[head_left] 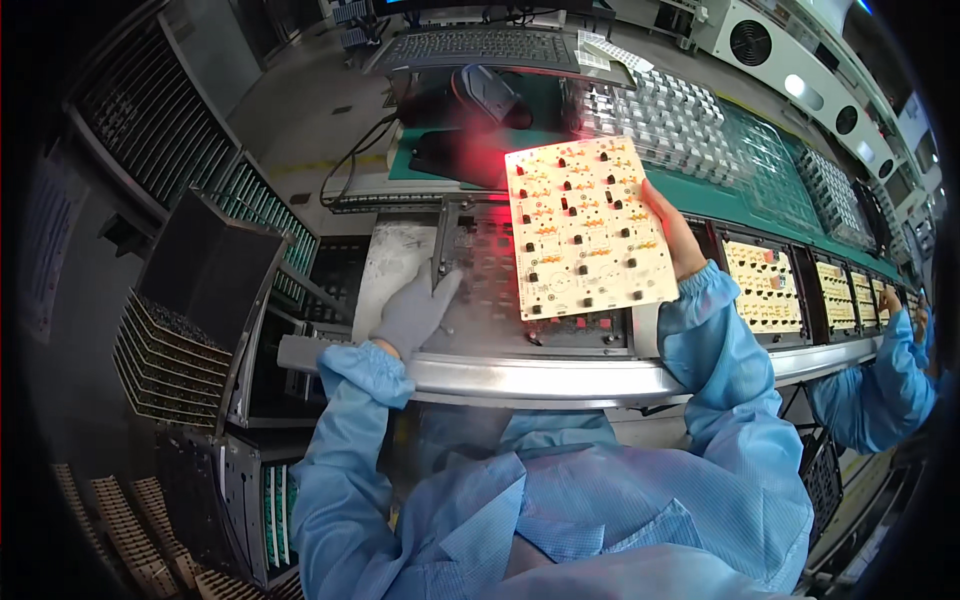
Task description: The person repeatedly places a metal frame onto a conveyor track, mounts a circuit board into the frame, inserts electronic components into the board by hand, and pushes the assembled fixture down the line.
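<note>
Blue smock sleeves are seen nearest, rising from the lower edge toward a curved metal rail [560, 378] at the front of the surface. Just past the rail, the left hand [415, 312], in a grey glove, is laid flat on the dark fixture [480, 290], its fingers together and extended, closed on nothing. To the right, a cream circuit board [585, 228] studded with small black components and orange markings is held tilted above the fixture, lit red along its upper left edge. The right hand [672, 235] is clamped on the board's right edge, fingers behind it and thumb in front. Further right along the line, similar cream boards [765, 285] are seated in a row of dark frames, and another person's blue sleeve [880, 385] reaches in beside them. Beyond the held board, a green mat [760, 195] carries clear trays [690, 120] of small parts. Farthest back, a keyboard [480, 45] is noted. At left, dark slotted racks [180, 330] are stacked.
</note>
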Tool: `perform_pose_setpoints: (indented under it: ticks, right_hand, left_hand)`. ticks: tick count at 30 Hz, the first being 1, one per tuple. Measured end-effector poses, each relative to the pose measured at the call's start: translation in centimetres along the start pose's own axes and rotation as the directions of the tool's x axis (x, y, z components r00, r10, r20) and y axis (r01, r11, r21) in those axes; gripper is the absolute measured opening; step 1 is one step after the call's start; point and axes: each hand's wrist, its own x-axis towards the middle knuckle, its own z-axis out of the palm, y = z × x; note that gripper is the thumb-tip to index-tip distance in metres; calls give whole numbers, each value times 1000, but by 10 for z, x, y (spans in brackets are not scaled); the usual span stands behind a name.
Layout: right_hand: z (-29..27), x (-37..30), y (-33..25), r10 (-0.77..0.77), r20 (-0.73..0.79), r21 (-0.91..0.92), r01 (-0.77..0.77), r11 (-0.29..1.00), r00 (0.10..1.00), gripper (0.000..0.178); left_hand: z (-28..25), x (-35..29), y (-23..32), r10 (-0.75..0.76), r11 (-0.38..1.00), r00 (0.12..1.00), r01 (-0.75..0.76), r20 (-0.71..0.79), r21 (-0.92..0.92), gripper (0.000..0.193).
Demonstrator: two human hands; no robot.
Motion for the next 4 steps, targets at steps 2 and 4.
perform_pose_setpoints:
  ticks: [2,4]
  right_hand:
    - [-7,9,-11,118,21,71,-120,990,993,48]
    - [-11,13,-18,138,-47,18,-137,990,989,47]
  left_hand:
    - [0,3,-7,-2,1000,1000,2,-3,24,56]
    - [-3,1,-5,3,999,1000,-4,20,44,57]
